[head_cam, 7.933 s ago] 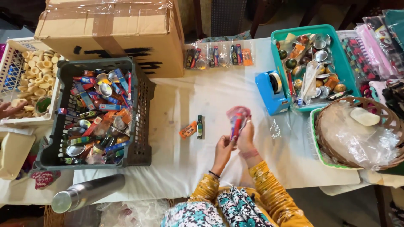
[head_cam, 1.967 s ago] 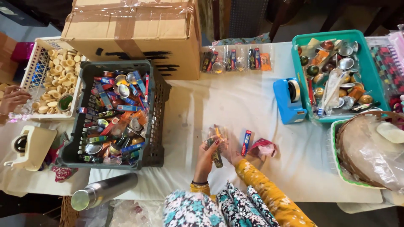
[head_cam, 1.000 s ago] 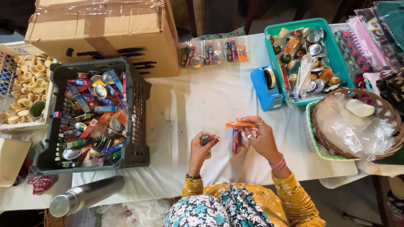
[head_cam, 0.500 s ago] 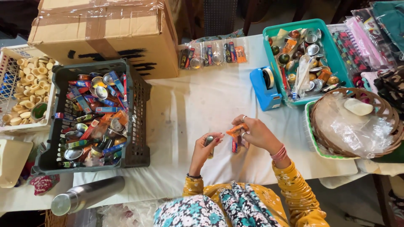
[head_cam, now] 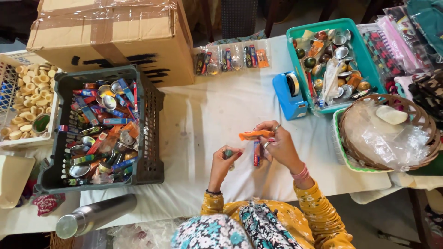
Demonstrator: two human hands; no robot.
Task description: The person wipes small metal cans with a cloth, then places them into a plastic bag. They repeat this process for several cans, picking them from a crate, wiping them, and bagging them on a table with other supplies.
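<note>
You are working over a white-clothed table (head_cam: pixel 217 110). A dark crate (head_cam: pixel 150 138) is holding assorted small packets; a teal bin (head_cam: pixel 367 60) likewise. Your right hand (head_cam: pixel 279 145) is pinching an orange packet (head_cam: pixel 254 134); your left hand (head_cam: pixel 224 161) is gripping a small green item (head_cam: pixel 228 153).

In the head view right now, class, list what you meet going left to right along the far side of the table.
White basket of pale round pieces → dark crate of small packets and tins → cardboard box → row of clear packets → blue tape dispenser → teal tray → wicker basket.
</note>
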